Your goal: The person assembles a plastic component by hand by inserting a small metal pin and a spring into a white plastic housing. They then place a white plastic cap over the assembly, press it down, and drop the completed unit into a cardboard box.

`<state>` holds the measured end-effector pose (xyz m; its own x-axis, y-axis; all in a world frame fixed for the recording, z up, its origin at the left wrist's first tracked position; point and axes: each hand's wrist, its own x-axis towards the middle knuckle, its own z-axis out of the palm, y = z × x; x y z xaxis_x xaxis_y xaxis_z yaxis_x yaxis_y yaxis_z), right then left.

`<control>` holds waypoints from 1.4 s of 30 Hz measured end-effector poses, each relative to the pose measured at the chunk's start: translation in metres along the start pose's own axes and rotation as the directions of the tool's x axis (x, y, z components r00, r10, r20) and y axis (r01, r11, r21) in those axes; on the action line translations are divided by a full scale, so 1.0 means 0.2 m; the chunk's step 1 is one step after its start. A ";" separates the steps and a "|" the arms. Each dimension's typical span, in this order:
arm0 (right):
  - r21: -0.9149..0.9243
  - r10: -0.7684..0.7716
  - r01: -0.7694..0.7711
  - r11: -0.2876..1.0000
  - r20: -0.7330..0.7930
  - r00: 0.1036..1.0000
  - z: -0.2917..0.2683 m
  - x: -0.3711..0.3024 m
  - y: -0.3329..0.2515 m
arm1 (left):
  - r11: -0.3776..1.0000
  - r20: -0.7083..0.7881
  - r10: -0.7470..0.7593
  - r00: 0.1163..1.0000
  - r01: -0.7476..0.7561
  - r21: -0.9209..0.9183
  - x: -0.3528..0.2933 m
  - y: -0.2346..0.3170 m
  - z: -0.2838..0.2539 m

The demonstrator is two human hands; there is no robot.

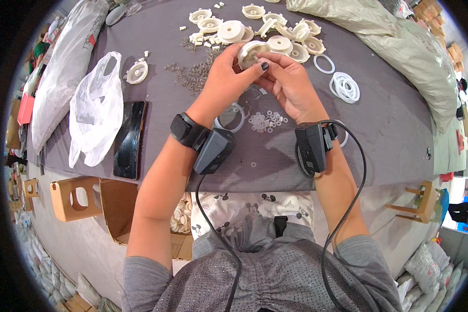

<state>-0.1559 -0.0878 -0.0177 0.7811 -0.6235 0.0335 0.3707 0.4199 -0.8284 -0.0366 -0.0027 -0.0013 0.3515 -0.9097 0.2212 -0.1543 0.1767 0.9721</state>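
My left hand [228,73] is closed around a cream, round, cup-like plastic part [250,51], its hollow side facing me, above the far middle of the table. The fingers of my right hand [288,78] are pinched at the right edge of the hollow; whatever is between them is too small or hidden to make out. Just beyond lie more cream round plastic parts [230,31], some with hubs and some flat discs. Left of my hands spreads a pile of small metal springs [190,75]. Small white washers [268,120] lie between my forearms.
White rings [344,87] lie to the right. Small cream pieces [205,39] are scattered at the back. On the left are a single round part [137,72], a white plastic bag [96,109] and a dark phone-like slab [130,140]. Large sacks [390,39] border the table [395,135].
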 end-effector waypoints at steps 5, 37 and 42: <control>-0.152 -0.085 0.079 0.985 -0.035 0.996 -0.01 0.02 0.01 | 0.994 0.025 0.022 0.999 -0.024 0.105 0.01 -0.02 -0.03; -0.208 -0.097 0.092 0.974 -0.015 0.995 0.01 0.05 0.02 | 0.988 -0.081 0.043 0.996 -0.031 0.148 0.06 -0.10 -0.08; -0.135 -0.094 0.091 0.987 -0.018 0.995 0.01 0.03 0.02 | 0.989 -0.032 -0.129 0.991 0.127 -0.075 0.05 -0.05 -0.08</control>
<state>-0.1487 -0.0890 -0.0187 0.7332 -0.6724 0.1014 0.3693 0.2686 -0.8897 -0.0160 -0.0068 -0.0076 0.3975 -0.9126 0.0960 -0.0388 0.0878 0.9954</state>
